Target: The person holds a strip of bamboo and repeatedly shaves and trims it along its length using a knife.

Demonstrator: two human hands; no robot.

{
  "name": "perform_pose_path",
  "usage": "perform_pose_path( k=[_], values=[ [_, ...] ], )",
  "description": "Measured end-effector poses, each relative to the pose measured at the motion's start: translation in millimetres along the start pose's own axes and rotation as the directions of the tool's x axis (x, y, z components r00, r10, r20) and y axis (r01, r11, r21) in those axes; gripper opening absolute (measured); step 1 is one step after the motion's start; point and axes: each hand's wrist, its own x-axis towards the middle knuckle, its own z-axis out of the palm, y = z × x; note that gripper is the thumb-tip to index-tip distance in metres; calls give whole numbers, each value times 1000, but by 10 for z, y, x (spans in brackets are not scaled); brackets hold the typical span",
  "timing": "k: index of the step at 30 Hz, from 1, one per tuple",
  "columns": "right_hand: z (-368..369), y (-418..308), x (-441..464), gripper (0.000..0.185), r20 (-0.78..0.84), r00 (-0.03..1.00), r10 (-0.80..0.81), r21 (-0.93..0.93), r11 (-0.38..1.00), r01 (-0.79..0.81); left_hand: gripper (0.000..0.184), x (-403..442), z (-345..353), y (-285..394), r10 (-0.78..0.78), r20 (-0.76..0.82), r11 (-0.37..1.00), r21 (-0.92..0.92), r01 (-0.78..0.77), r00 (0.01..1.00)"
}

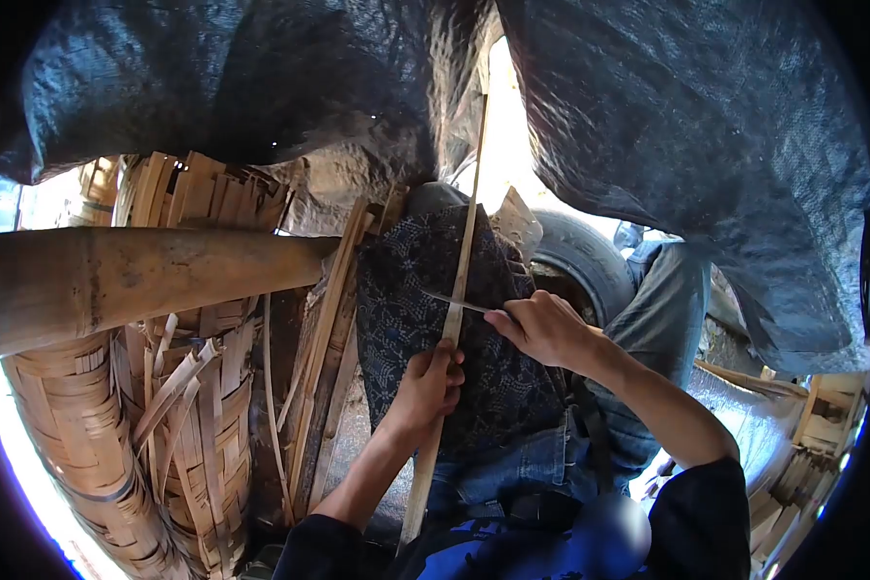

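Note:
A long, thin bamboo strip (468,232) runs from near my lap up toward the bright gap in the tarp. My left hand (427,387) is closed around the strip in its lower half. Just above that, my right hand (543,329) grips a knife, its handle mostly hidden in the fingers. The narrow knife blade (454,303) lies across the strip, pointing left. Beneath both hands a dark patterned cloth (406,280) covers my leg.
A thick bamboo pole (155,274) juts in from the left above woven bamboo baskets (77,416). Split bamboo slats (324,358) lean beside my leg. Dark tarps (686,126) hang overhead. A tire (585,261) stands beyond my right knee.

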Motion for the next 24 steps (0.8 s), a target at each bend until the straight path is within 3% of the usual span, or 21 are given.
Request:
perform_pose_path(
  k=[4,6,10,12,16,18,20,22,24],
  values=[
    [43,-53,-2,49,1,1000,31,-70,997,-30,23,29,14,16,-21,-34,999,36,23,999],
    [72,-38,16,50,-92,995,-41,-146,989,27,23,13,33,25,-31,-35,998,46,33,999],
    [150,89,194,50,-82,997,3,-118,993,-13,24,23,20,40,-33,-44,999,41,35,998],
    [164,136,228,42,-97,993,-71,-91,994,62,24,21,13,23,-20,-36,999,34,22,999],
    [199,306,498,44,-175,981,-88,-137,989,65,29,-2,50,39,-35,-62,998,42,38,997],
    [72,406,741,47,-45,999,29,-256,966,-39,27,7,37,13,-24,-35,999,24,25,999],
    [20,434,788,48,-149,988,-43,-242,970,6,25,6,23,7,-20,-4,1000,6,20,1000],
    [-137,197,666,48,-56,994,93,-76,992,-98,25,6,17,6,-31,-10,999,-26,30,999],
    [-149,33,387,46,-76,996,51,2,999,-51,27,8,-16,14,-28,5,999,-41,28,1000]
  ],
)
